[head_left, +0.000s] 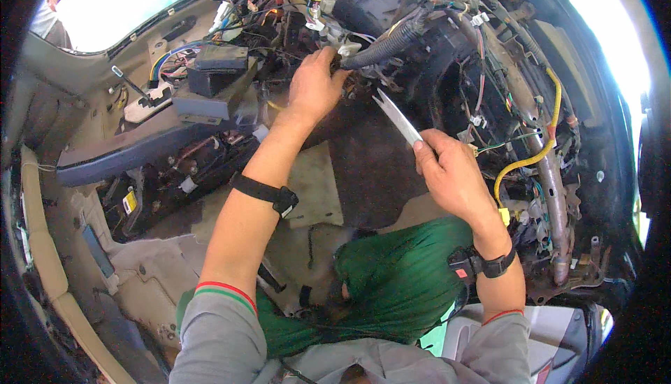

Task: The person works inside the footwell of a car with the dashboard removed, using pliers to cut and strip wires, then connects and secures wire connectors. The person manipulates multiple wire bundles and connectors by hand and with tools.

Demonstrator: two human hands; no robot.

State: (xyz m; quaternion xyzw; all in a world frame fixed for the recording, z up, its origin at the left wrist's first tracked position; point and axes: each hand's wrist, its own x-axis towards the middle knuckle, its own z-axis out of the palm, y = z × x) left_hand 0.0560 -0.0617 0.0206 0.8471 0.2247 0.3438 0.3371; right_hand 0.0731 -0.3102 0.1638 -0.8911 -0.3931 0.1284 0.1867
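Right hand (451, 174) grasps fork-tipped silver tool (400, 122) over dark floor (374, 174), tip pointing up-left. Left hand (314, 87) is up beside white plug (349, 49) and black ribbed hose (388, 45); can't tell if it grips anything.

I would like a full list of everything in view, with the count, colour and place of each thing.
Tool: one, silver, in the right grip
Thick hose: one, dark grey, top centre
Wires: too many to count, mixed colours, mostly top and right
Thick cable: one, yellow, right
Bar: one, brownish grey, right
Box: one, dark grey, upper left
Console: one, dark blue-grey, left
Label: one, yellow, left
Straps: two, black, one per forearm
Trousers: one pair, green, bottom centre
Sleeves: two, grey, bottom
Left grip: one, bare, by the thick hose
Right grip: one, bare, right of centre
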